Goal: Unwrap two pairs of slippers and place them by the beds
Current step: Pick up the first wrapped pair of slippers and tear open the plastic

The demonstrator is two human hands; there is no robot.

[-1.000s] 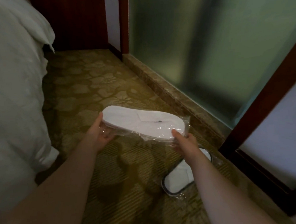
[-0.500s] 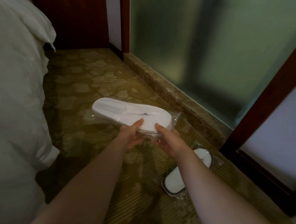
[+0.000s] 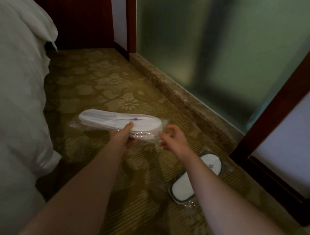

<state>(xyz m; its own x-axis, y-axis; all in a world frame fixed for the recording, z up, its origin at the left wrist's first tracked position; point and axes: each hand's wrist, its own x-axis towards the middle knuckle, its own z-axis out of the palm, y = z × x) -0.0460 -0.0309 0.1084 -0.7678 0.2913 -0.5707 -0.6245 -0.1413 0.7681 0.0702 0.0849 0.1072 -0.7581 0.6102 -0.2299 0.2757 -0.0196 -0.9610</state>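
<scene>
A pair of flat white slippers in a clear plastic wrapper (image 3: 117, 123) is held above the carpet, lying sideways. My left hand (image 3: 127, 136) grips it from below near its middle, thumb on top. My right hand (image 3: 173, 138) is at the wrapper's right end, fingers curled and pinching the loose plastic there. A second wrapped pair of white slippers with a dark rim (image 3: 196, 177) lies on the carpet under my right forearm, partly hidden by it.
A bed with white bedding (image 3: 12, 92) fills the left side. A marble sill (image 3: 181, 99) and frosted glass wall (image 3: 210, 47) run along the right, with a dark wooden frame (image 3: 270, 129). Patterned carpet (image 3: 101, 84) lies between them.
My left hand slid from the wrapper's left end to its middle. My right hand shifted to the loose plastic at the right end. The packet moved slightly left and lower.
</scene>
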